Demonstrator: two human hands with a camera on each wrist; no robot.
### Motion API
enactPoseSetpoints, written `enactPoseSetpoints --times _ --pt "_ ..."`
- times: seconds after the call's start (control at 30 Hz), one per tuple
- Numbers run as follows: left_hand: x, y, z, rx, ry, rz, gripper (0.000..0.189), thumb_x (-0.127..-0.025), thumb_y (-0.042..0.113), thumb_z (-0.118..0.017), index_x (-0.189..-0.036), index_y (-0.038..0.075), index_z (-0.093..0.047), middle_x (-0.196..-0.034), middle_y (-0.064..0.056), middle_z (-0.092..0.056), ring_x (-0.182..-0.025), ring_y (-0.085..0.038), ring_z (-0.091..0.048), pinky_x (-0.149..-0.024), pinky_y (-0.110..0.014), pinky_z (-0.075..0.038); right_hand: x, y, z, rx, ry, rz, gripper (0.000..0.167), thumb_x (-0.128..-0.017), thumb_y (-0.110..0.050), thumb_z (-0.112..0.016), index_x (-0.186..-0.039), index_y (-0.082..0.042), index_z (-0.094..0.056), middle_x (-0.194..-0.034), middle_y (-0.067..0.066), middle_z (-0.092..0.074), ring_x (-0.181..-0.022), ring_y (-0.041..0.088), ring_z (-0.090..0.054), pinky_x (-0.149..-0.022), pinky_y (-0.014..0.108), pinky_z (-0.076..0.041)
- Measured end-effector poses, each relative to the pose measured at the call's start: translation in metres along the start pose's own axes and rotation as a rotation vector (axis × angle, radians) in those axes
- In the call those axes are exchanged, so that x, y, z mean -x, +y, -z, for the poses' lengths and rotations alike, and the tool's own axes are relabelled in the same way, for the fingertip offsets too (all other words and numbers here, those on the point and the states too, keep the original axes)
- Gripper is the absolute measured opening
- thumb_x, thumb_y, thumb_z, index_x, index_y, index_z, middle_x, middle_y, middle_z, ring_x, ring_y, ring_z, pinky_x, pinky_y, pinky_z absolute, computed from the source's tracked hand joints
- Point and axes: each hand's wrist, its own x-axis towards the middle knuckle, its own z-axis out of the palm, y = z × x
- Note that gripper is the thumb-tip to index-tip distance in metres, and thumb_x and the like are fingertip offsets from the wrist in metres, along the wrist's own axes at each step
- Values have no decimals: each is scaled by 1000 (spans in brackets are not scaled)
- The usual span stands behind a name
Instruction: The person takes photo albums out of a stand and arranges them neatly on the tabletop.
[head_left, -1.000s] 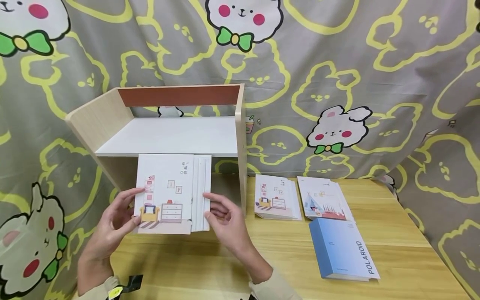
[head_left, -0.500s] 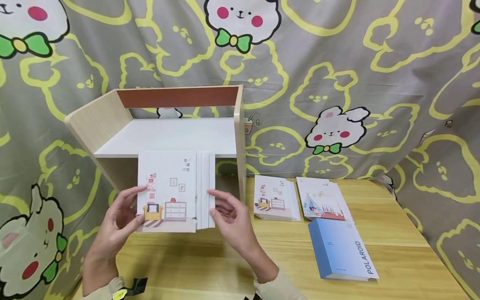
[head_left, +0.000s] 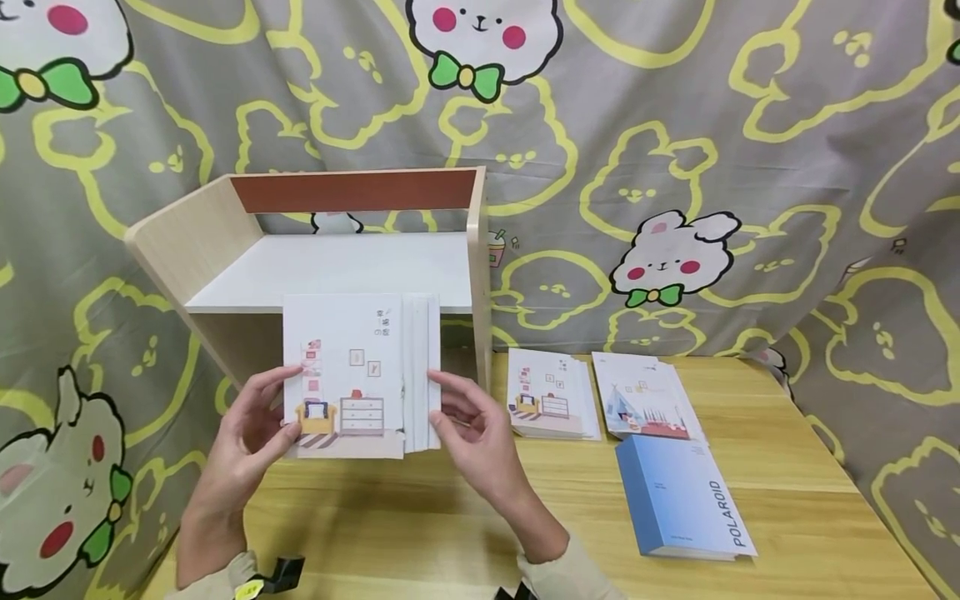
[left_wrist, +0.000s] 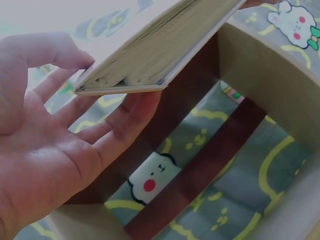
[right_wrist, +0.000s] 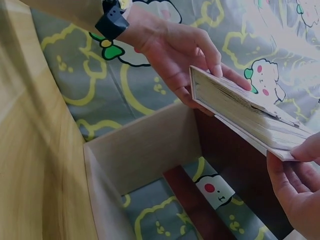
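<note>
A thick white album (head_left: 341, 371) is held up in front of the shelf, its cover printed with a yellow armchair, a chest of drawers and small picture frames. At its left side my left hand (head_left: 251, 429) grips the edge, thumb on the cover. The right side, with its layered white strips, is pinched by my right hand (head_left: 480, 437). From below, the left wrist view shows the album's page edges (left_wrist: 150, 55), with the fingers of my left hand (left_wrist: 65, 140) under it. In the right wrist view my right hand (right_wrist: 300, 187) pinches a corner.
Behind the album stands a wooden desktop shelf (head_left: 360, 265) with a white board and a reddish-brown back rail. On the table (head_left: 420, 533) to the right lie two white illustrated albums (head_left: 546, 396) (head_left: 645, 400) and a blue POLAROID album (head_left: 686, 500). A patterned curtain (head_left: 555, 167) hangs behind.
Both hands have carried the album a little right and upward in the head view. Their hold on it stays the same, and the albums on the table lie as before.
</note>
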Motion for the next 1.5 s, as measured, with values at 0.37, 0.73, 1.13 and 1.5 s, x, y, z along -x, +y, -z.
enactPoseSetpoints --times 0.37,0.73,1.13,1.5 --pt "-6 -5 -13 -14 7 3 70 -83 -31 -43 -150 -13 -31 -141 -19 -51 -103 -23 -64 -78 -27 -59 2 -3 11 39 21 35 47 -94 9 -66 -138 -7 -62 -121 14 -72 -105 27 -69 -89 38 -59" --pt "-11 -7 -24 -9 9 2 69 -84 -29 -44 -149 -11 -33 -141 -19 -51 -105 -25 -63 -81 -27 -60 6 -6 23 77 30 69 46 -94 7 -67 -138 -6 -62 -119 15 -72 -102 27 -70 -87 36 -60" --pt "-16 -9 -37 -39 13 -7 67 -85 -27 -47 -149 -10 -35 -141 -19 -51 -102 -24 -65 -76 -28 -61 10 -11 36 111 42 75 46 -93 9 -68 -136 -7 -63 -118 14 -73 -100 25 -71 -83 35 -61" --pt "-19 -5 -50 -69 -4 26 68 -86 -26 -50 -150 -7 -36 -142 -16 -50 -103 -23 -66 -73 -29 -62 11 -16 53 142 32 62 47 -94 7 -69 -138 -8 -63 -119 14 -73 -104 26 -72 -84 35 -61"
